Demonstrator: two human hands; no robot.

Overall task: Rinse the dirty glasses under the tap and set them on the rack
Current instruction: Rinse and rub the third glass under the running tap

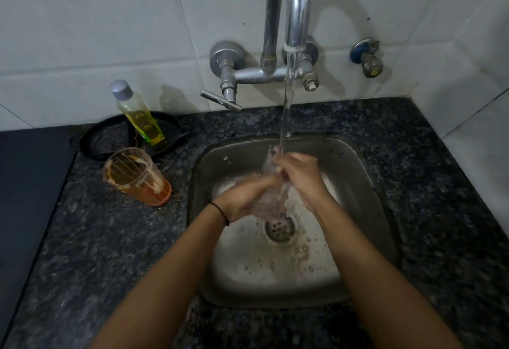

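Note:
A clear glass [271, 191] is held over the steel sink [209, 166], tilted with its mouth toward the running stream from the chrome tap [296, 26]. My left hand [248, 197] wraps its lower part. My right hand [298, 173] grips its upper part near the rim, fingers over the mouth. Water hits the rim and blurs the glass. A second, orange-tinted dirty glass [136, 176] stands upright on the dark counter left of the sink, with whitish residue inside. No rack is in view.
A bottle of yellow liquid [137, 113] leans in a black pan [132, 135] behind the orange glass. The sink drain [281, 228] lies below the hands. A dark flat surface [24, 183] borders the counter at left. A small wall valve [367, 58] sits at right.

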